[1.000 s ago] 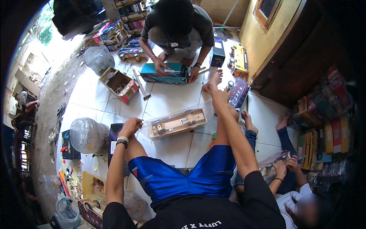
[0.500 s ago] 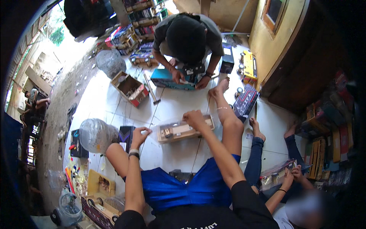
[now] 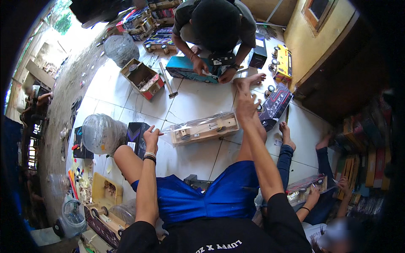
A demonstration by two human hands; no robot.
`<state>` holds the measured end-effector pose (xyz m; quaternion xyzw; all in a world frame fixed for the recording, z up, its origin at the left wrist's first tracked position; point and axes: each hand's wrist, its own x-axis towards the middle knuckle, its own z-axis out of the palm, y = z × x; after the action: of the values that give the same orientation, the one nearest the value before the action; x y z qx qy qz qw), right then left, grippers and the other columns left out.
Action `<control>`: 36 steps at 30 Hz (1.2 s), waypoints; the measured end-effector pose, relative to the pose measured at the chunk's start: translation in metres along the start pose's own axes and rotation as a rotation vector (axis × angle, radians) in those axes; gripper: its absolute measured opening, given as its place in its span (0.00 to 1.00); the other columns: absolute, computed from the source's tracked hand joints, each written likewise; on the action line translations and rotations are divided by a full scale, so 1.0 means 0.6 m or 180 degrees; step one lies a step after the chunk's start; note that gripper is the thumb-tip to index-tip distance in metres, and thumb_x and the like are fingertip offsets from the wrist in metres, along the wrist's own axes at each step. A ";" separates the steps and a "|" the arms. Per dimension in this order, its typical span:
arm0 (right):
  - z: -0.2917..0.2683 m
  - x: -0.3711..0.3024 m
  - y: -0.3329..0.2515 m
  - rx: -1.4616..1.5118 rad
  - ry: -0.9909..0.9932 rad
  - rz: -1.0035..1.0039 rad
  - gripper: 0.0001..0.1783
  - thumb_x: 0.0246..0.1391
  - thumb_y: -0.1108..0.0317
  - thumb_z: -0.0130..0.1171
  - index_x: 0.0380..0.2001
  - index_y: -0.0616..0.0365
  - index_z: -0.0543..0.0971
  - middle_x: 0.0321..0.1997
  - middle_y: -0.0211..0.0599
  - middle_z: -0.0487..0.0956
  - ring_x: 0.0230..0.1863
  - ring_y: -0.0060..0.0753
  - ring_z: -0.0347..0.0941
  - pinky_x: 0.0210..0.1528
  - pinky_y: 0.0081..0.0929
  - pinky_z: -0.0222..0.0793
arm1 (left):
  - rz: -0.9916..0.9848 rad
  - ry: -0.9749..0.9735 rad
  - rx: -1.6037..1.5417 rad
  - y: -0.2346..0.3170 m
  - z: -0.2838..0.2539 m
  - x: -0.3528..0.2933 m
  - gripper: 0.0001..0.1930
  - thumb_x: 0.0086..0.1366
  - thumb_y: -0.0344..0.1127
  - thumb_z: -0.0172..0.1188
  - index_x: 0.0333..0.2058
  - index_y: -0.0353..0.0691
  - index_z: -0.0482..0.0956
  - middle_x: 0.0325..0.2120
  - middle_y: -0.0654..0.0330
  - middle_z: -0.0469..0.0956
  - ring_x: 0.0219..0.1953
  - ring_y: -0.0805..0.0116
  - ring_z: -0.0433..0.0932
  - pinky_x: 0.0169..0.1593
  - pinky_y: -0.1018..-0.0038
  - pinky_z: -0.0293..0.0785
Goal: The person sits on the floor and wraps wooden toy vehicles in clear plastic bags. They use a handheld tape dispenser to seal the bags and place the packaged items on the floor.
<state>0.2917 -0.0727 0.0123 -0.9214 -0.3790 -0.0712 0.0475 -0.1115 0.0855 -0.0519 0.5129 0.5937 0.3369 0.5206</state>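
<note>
The person is sitting on the white tiled floor (image 3: pixel 198 99) with both hands apart and grasping nothing. The left hand (image 3: pixel 151 137) is hovering with loosely curled fingers just left of a wooden toy truck wrapped in clear plastic (image 3: pixel 205 128), which is lying flat on the tiles between the two hands. The right hand (image 3: pixel 246 102) is reaching out, fingers spread, just above the wrap's right end; whether it is touching the plastic is hard to tell.

A black box (image 3: pixel 136 135) is standing just left of the left hand, with a large clear plastic jug (image 3: pixel 101 133) beside it. Further off, a hammer (image 3: pixel 167 84) and an open cardboard box (image 3: pixel 142 77) are lying on the floor. Opposite, another person is bending over a teal toy truck (image 3: pixel 185 69), both hands on it. A dark printed toy truck (image 3: pixel 276 105) is sitting right of the right hand, partly behind the person's raised leg. At lower right, a second co-worker's hands are holding another wrapped toy (image 3: pixel 304 187), mostly cut off.
</note>
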 end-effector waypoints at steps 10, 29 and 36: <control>0.071 -0.132 -0.178 0.0946 -0.0456 -0.2923 0.17 0.58 0.67 0.62 0.50 0.42 0.85 0.41 0.30 0.86 0.49 0.36 0.81 0.67 0.52 0.62 | -0.0252 0.0142 0.0035 -0.034 -0.012 0.031 0.26 0.57 0.23 0.61 0.55 0.13 0.75 0.29 0.52 0.84 0.28 0.62 0.87 0.41 0.74 0.82; -0.006 0.002 0.065 0.0034 0.0215 -0.0350 0.10 0.53 0.73 0.59 0.39 0.56 0.84 0.40 0.38 0.84 0.52 0.44 0.79 0.51 0.46 0.74 | -0.0638 0.0499 -0.0476 -0.046 -0.024 0.042 0.06 0.55 0.20 0.61 0.32 0.21 0.81 0.30 0.51 0.83 0.26 0.59 0.86 0.39 0.68 0.84; 0.041 -0.130 -0.176 0.1095 0.0092 -0.2849 0.17 0.54 0.65 0.68 0.48 0.48 0.84 0.51 0.37 0.83 0.58 0.43 0.76 0.68 0.54 0.63 | -0.0788 0.0635 -0.0322 -0.038 -0.028 0.050 0.08 0.52 0.18 0.64 0.31 0.19 0.75 0.28 0.53 0.80 0.27 0.59 0.86 0.31 0.64 0.85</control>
<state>0.1646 -0.0486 -0.0212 -0.6454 -0.7441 -0.0337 0.1693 -0.1312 0.1110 -0.0773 0.3730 0.6834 0.3489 0.5217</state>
